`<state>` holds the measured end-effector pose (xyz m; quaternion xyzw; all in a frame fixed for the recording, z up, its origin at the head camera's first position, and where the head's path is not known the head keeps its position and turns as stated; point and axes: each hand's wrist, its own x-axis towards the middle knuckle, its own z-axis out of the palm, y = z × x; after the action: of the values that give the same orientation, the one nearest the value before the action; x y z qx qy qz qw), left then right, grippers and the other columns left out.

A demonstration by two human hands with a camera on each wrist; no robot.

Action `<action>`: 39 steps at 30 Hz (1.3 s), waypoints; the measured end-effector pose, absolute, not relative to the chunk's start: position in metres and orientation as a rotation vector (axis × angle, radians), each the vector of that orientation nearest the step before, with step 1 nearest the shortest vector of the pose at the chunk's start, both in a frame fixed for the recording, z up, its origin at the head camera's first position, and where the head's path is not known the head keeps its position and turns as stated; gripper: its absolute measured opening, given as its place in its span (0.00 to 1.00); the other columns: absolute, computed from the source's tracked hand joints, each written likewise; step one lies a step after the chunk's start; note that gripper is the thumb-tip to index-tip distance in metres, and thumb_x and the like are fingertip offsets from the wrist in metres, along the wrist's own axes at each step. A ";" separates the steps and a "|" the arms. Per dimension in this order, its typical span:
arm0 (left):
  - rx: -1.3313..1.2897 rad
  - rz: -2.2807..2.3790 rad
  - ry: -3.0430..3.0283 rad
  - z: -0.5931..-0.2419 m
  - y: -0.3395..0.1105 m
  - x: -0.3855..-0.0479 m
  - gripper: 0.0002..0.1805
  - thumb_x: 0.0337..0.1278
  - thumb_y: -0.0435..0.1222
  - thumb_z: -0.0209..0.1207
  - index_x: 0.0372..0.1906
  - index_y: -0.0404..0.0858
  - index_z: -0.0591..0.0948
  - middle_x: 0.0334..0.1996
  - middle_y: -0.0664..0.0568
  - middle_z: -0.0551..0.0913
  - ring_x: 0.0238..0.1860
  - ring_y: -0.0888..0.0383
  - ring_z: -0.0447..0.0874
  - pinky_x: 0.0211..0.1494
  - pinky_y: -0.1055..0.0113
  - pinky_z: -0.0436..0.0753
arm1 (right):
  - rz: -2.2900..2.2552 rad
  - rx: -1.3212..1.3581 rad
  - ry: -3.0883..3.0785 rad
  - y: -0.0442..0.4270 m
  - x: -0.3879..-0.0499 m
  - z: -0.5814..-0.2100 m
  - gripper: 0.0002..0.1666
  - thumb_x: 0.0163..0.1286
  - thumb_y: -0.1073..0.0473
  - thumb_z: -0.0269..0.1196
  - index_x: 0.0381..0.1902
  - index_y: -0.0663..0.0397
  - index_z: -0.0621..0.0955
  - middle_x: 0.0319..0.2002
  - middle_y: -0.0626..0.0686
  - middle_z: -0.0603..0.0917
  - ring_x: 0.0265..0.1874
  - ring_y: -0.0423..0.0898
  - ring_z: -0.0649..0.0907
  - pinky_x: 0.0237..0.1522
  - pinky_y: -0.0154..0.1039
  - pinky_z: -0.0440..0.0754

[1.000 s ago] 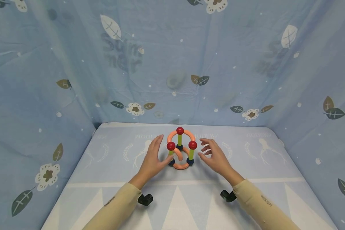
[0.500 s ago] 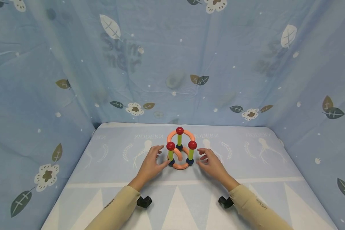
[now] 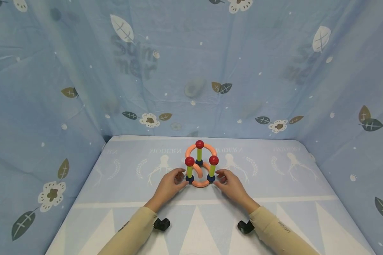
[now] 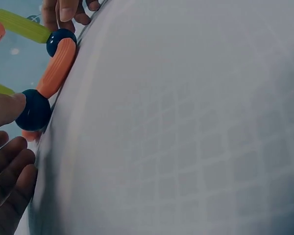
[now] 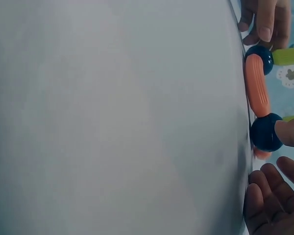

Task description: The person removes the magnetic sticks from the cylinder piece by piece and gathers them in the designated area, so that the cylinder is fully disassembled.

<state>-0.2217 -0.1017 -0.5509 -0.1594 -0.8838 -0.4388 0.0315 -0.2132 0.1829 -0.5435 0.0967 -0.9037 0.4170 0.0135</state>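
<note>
- Beige, smooth cloth left sleeve [image 3: 131,231], with a small dark marking along the forearm
- Matching beige right sleeve [image 3: 279,231], bearing dark lettering too small to read
- Black, rounded, elbow-shaped left wrist device [image 3: 162,224] jutting inward beside the cuff
- Similar black right wrist device [image 3: 245,227]
- Bare hands

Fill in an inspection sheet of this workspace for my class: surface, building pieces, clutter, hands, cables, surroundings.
Surface: pale patterned tablecloth.
Building pieces: one standing toy frame, with red balls on green rods, navy balls and orange curved pieces.
Clutter: nothing seen.
Hands: left hand and right hand flank the frame, each thumb apparently touching one of the front navy balls.
Cables: nothing seen.
Surroundings: blue curtain with leaf and flower prints, behind and at both sides.
</note>
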 end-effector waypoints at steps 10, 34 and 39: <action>-0.514 -1.296 -2.740 -0.554 -0.098 -0.223 0.18 0.60 0.39 0.71 0.54 0.40 0.84 0.44 0.52 0.86 0.43 0.60 0.84 0.47 0.63 0.85 | 1.282 0.296 -2.805 0.173 -0.216 -0.547 0.19 0.66 0.56 0.72 0.52 0.56 0.83 0.38 0.48 0.84 0.35 0.41 0.82 0.38 0.39 0.82; -0.526 -1.342 -2.712 -0.553 -0.079 -0.209 0.12 0.59 0.38 0.72 0.46 0.40 0.84 0.39 0.54 0.84 0.40 0.60 0.84 0.45 0.64 0.85 | 1.265 0.151 -2.815 0.177 -0.225 -0.547 0.18 0.68 0.58 0.70 0.54 0.54 0.83 0.42 0.49 0.85 0.38 0.43 0.82 0.42 0.42 0.82; -0.549 -1.356 -2.701 -0.553 -0.075 -0.206 0.12 0.60 0.37 0.71 0.46 0.39 0.84 0.39 0.53 0.85 0.39 0.60 0.84 0.45 0.65 0.85 | 1.256 0.138 -2.815 0.179 -0.230 -0.549 0.19 0.68 0.57 0.70 0.55 0.54 0.83 0.42 0.48 0.85 0.38 0.43 0.82 0.42 0.41 0.81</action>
<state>-0.2057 -0.0750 -0.5527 -0.1787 -0.8787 -0.4412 0.0347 -0.2297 0.1790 -0.5488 0.0446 -0.9120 0.4069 0.0282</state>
